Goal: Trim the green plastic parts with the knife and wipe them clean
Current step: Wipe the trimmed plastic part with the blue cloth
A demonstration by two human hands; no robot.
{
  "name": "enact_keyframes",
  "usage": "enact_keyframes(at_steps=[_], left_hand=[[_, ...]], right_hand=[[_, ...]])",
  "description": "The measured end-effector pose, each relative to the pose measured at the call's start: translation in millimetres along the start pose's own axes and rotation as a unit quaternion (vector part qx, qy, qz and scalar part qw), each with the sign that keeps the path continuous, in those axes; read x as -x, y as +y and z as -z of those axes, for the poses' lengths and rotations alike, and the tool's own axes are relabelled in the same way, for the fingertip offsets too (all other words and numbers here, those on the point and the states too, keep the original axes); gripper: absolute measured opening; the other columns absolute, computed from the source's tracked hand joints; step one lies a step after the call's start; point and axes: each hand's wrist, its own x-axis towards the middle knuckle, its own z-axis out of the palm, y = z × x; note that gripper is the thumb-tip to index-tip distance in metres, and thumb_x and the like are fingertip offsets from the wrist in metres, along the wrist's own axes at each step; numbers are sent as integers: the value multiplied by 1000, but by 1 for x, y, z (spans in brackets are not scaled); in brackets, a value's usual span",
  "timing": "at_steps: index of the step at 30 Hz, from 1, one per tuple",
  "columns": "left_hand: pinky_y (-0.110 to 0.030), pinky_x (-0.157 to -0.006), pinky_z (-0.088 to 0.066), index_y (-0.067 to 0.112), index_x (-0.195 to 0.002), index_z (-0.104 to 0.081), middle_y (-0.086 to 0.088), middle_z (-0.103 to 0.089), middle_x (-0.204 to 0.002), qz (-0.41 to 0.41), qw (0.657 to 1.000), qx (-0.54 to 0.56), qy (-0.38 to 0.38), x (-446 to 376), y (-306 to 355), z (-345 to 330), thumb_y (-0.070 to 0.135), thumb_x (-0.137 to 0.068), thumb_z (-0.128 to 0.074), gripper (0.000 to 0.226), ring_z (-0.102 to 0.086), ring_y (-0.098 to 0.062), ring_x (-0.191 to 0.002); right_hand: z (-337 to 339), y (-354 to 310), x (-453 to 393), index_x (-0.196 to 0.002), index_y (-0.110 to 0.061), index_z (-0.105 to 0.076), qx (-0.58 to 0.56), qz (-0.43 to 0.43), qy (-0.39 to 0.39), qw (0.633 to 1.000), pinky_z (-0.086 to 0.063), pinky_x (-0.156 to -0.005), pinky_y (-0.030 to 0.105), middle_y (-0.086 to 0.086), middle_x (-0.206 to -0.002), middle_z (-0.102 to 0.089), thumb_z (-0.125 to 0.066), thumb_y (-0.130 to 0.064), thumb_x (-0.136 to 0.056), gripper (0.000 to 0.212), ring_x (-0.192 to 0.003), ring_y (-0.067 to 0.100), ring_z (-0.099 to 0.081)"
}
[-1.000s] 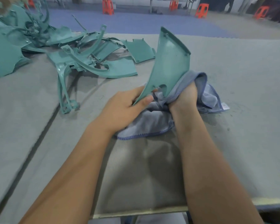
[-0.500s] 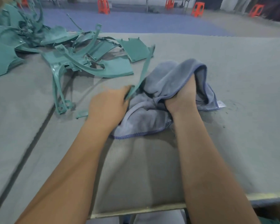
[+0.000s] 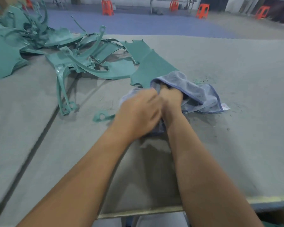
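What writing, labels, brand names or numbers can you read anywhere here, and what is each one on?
No text can be read in this view.
White tag sewn to the corner of the blue cloth: it carries a small reddish mark, too small and blurred to read.
Green plastic parts, orange stools and grey table: no print shows on them.

My cloth (image 3: 198, 90) is soft, looped blue-grey terry; the green plastic part (image 3: 152, 69) looks matt, finely textured; the desk (image 3: 236, 66) wears rough grey felt.
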Motion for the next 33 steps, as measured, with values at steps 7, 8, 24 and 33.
enact_keyframes(at_steps=[7,8,24,33], left_hand=[[-35,-61,-41,8,-86,-60,-1,-56,-63,150,978,145,-34,2,6,-3,26,-89,-49,21,-47,-18,-58],[-37,-62,-39,7,-79,-58,-4,-55,-62,162,979,123,-20,2,2,-4,26,-90,-47,24,-49,-24,-61],[-23,-65,-55,20,-106,-65,8,-75,-84,506,665,536,124,-8,-38,-12,42,-92,-62,27,-71,-7,-79],[-39,-70,-61,14,-105,-51,-8,-67,-107,540,550,541,337,-8,-70,3,14,-105,-39,12,-72,-20,-86]], right_hand=[[-10,1,-11,-77,-20,-45,-76,87,100,988,-37,-62,12,-6,-70,-47,-48,-19,-98,22,-71,14,-49],[-10,1,-14,-71,-19,-43,-33,106,118,987,-36,-57,11,-9,-64,-44,-53,-18,-96,27,-61,9,-44],[4,-7,4,-124,-7,-59,-25,-53,-102,993,-56,-72,30,14,-118,-64,-60,-18,-92,34,-85,17,-67],[11,-15,5,-93,-27,-62,122,19,-114,986,-49,-95,36,-2,-110,-64,-65,-22,-89,8,-110,24,-59]])
